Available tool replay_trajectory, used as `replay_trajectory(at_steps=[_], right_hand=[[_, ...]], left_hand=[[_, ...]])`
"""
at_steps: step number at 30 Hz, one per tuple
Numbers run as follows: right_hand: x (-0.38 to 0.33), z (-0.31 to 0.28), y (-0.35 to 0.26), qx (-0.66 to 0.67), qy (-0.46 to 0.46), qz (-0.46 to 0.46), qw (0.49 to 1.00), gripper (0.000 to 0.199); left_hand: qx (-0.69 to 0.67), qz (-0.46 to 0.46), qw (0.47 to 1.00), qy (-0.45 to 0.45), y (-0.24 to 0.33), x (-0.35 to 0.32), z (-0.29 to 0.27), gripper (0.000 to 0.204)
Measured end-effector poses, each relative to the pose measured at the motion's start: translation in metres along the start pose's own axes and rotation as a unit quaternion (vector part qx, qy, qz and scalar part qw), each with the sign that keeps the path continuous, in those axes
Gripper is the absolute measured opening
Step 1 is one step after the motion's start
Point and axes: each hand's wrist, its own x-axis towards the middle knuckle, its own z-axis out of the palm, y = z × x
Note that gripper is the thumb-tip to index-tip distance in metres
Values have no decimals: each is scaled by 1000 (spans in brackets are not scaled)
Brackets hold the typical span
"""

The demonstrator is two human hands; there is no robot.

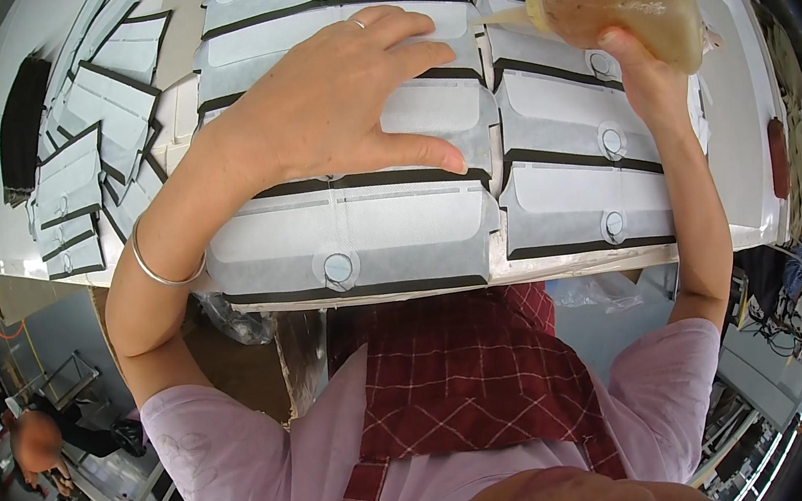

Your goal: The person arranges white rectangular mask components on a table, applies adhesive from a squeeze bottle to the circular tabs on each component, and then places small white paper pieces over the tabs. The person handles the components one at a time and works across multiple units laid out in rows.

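My left hand [334, 100] is spread palm down, fingers apart and holding nothing, over the left column of flat grey-white panels [416, 211] with black edges. Each panel whose lower part shows bears a round pale disc [338, 268]. In my right hand [637, 65] is a translucent squeeze bottle [635, 4], tipped on its side, with a yellowish-brown liquid in it. Its narrow nozzle [500, 16] points left, near the gap between the two columns. The right column of panels [581, 180] lies partly beneath the bottle and my right forearm. Whether liquid leaves the tip cannot be told.
More black-edged pieces [112, 105] overlap in a loose pile at the table's left, beside a bundle of black strips [24, 130]. A reddish-brown object [778, 158] sits at the right edge. Another person [42, 440] is at the far left. Plastic bags [599, 293] show below the table edge.
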Motion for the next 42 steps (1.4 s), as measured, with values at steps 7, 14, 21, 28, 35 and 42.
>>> replay_trajectory(at_steps=[7,14,21,28,35,42], right_hand=[[23,-11,-4,-133,-38,-254,957,59],[42,-53,-40,82,225,-248,939,50],[56,-17,0,139,46,-56,988,46],[57,-17,21,137,2,-3,991,45],[57,-23,31,114,49,1,992,43],[59,-30,43,-38,55,-63,996,51]], left_hand=[[6,-1,1000,1,0,-1,1,86],[5,1,1000,1,0,-1,-1,81],[28,0,999,45,-21,22,-15,73],[44,-11,999,14,-40,36,-9,81],[21,-8,1000,22,-36,34,-8,85],[17,3,1000,23,-36,35,-7,86]])
